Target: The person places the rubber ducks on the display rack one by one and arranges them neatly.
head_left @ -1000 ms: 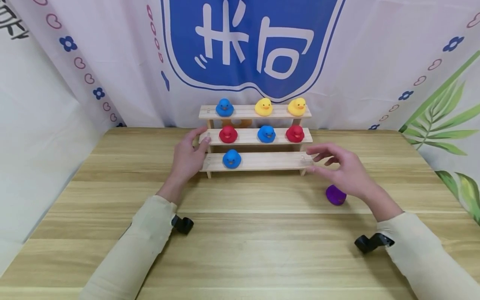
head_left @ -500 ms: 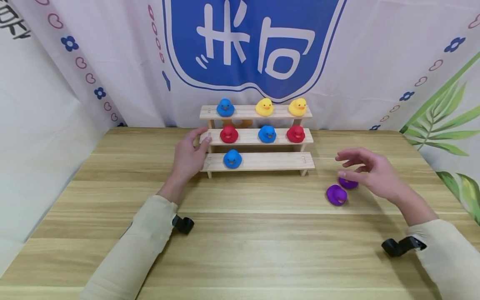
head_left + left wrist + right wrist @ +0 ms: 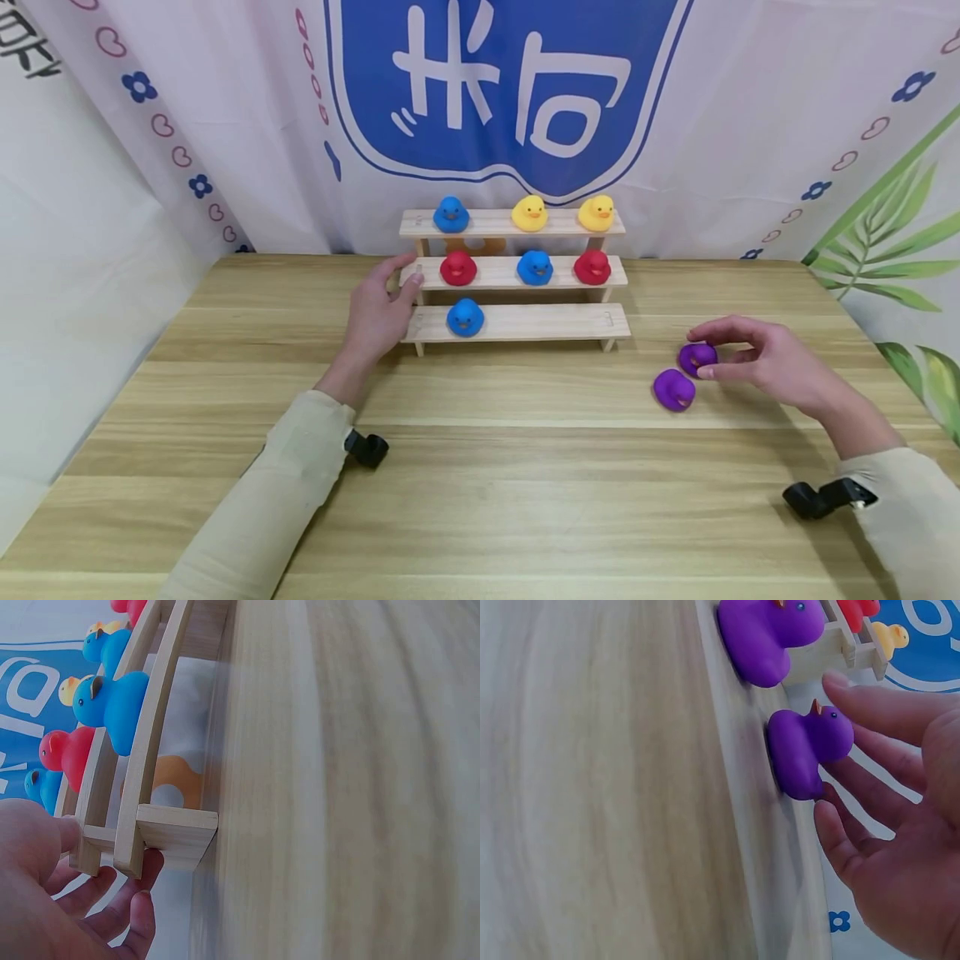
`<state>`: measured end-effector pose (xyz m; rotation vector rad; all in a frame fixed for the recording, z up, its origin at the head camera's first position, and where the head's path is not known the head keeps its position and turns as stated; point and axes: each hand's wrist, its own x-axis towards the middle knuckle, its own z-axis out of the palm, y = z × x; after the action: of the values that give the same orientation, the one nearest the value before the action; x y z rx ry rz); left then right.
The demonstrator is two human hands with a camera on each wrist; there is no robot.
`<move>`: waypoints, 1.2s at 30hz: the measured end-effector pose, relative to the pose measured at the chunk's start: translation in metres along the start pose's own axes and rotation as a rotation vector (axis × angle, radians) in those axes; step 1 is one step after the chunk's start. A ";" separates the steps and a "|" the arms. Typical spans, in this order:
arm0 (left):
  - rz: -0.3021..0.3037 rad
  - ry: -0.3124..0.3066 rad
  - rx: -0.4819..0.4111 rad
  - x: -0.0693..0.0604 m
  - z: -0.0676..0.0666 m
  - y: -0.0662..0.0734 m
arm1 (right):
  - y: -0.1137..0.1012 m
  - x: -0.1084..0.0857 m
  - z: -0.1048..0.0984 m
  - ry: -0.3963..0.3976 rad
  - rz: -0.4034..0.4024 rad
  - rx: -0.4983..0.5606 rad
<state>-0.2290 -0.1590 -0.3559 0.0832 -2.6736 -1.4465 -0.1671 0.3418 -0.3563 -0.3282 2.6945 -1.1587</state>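
In the head view my left hand holds the left end of a three-tier wooden shelf. The left wrist view shows the thumb on the middle tier and fingers curled at the board ends. Two purple rubber ducks sit on the table right of the shelf: a nearer duck and a farther duck. My right hand reaches around the farther one. Seen from the right wrist, its thumb stands apart from that duck, and the other fingers extend behind it; whether a fingertip touches is unclear.
On the top tier are a blue duck and two yellow ducks. The middle tier bears a red duck, a blue duck and another red one. A blue duck sits left on the bottom tier. A printed curtain hangs behind.
My right hand has moved from the shelf's right end rightward and down to the farther purple duck. The left hand stays on the shelf.
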 end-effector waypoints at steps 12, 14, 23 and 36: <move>0.001 -0.004 -0.021 0.000 0.000 0.001 | 0.002 0.005 0.005 -0.048 0.033 -0.083; 0.002 -0.005 -0.021 0.001 0.000 0.001 | 0.002 0.006 0.006 -0.040 0.030 -0.097; 0.002 -0.010 -0.026 0.000 0.001 0.001 | -0.001 0.011 0.008 0.008 0.019 -0.158; 0.002 -0.001 -0.009 0.000 0.000 0.000 | -0.026 0.019 0.019 0.098 -0.003 -0.113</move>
<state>-0.2293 -0.1588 -0.3558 0.0793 -2.6671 -1.4577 -0.1770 0.3064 -0.3516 -0.3000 2.8522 -1.0519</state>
